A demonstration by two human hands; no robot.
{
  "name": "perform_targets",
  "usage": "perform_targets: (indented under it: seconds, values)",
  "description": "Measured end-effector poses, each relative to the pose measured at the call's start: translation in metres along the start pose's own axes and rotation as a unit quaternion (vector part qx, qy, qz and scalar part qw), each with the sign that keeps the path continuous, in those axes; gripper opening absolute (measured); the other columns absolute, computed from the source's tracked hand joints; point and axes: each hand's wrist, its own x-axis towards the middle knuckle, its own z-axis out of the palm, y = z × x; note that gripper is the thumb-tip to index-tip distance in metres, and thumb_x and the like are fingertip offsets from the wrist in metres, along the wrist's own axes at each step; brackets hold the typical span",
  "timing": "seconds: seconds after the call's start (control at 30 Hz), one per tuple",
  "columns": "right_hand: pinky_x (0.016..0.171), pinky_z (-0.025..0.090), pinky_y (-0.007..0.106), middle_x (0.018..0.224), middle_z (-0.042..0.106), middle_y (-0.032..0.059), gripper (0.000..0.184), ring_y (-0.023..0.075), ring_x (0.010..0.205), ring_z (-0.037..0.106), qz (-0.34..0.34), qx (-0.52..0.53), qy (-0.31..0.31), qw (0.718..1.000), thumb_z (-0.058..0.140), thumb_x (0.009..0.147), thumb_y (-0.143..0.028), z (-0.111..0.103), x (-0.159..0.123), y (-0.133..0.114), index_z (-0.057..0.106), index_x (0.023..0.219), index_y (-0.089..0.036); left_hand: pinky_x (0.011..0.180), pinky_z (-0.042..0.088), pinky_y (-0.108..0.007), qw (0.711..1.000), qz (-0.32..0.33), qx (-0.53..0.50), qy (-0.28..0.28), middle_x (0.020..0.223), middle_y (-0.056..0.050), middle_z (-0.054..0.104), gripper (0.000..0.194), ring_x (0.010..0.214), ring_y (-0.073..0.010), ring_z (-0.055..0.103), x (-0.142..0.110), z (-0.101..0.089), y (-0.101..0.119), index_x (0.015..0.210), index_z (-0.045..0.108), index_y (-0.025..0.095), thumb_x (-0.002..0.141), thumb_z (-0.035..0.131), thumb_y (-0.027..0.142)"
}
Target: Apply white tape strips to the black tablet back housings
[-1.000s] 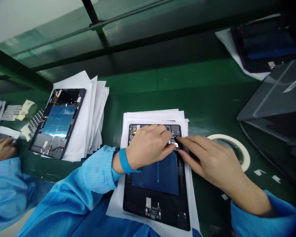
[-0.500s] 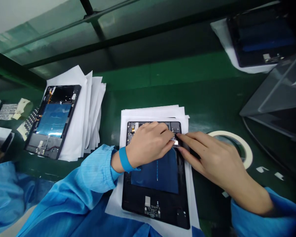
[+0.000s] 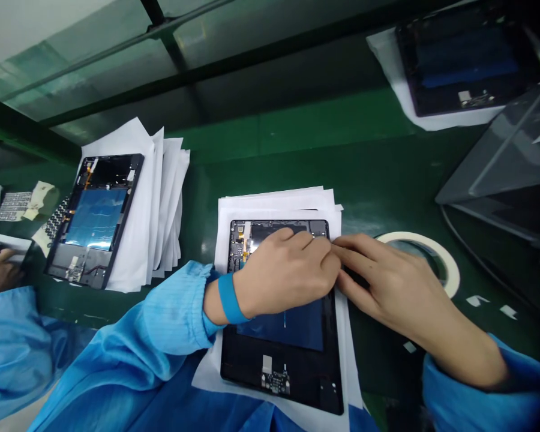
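Note:
An opened tablet lies on a stack of white paper sheets, its inner boards and blue middle panel facing up. Curled over its upper right part is my left hand, closed, with a blue band round the wrist. My right hand reaches in from the right, and its thumb and fingers come together at the tablet's right edge, against my left hand. Both sets of fingertips are hidden where the hands meet, so what they pinch cannot be made out.
Left of me, another opened tablet rests on piled white sheets. A co-worker's hand shows at the far left. A tape roll sits right of my right hand, near white scraps. A third tablet lies at the back right.
My left hand has moved right and slightly down, its fingers curling further, and now covers the small shiny part seen between the hands before. The co-worker's hand has come further into view.

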Motion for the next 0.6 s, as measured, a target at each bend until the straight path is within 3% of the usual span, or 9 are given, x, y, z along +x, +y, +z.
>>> perform_targets:
  seconds: [0.13, 0.3, 0.6]
  values:
    - [0.06, 0.046, 0.029, 0.101, 0.069, 0.0051, 0.027, 0.0133, 0.071, 0.062, -0.001, -0.01, 0.004, 1.0, 0.045, 0.101, -0.032, 0.0, 0.001, 0.0, 0.067, 0.107, -0.016, 0.063, 0.043, -0.032, 0.995, -0.043, -0.064, -0.063, 0.081, -0.003, 0.064, 0.022, 0.075, -0.0175, 0.063, 0.009, 0.009, -0.021, 0.084, 0.063, 0.017, 0.1, 0.049, 0.021]
    - [0.061, 0.046, 0.028, 0.103, 0.07, 0.0051, 0.027, 0.0126, 0.074, 0.062, -0.013, -0.029, 0.025, 0.999, 0.053, 0.098, -0.027, 0.0, 0.002, -0.002, 0.065, 0.118, -0.014, 0.068, 0.045, -0.03, 0.984, -0.119, -0.116, -0.061, 0.086, -0.002, 0.067, 0.024, 0.08, -0.017, 0.064, 0.001, 0.027, -0.038, 0.089, 0.066, 0.017, 0.102, 0.049, 0.026]
    - [0.057, 0.042, 0.028, 0.102, 0.069, 0.0053, 0.028, 0.0117, 0.067, 0.06, -0.011, -0.051, 0.008, 0.999, 0.049, 0.1, -0.028, 0.0, 0.003, -0.004, 0.066, 0.118, -0.015, 0.063, 0.038, -0.034, 0.997, -0.069, -0.026, 0.032, 0.084, -0.004, 0.063, 0.026, 0.073, -0.0189, 0.054, -0.022, 0.014, -0.013, 0.088, 0.064, 0.017, 0.102, 0.048, 0.032]
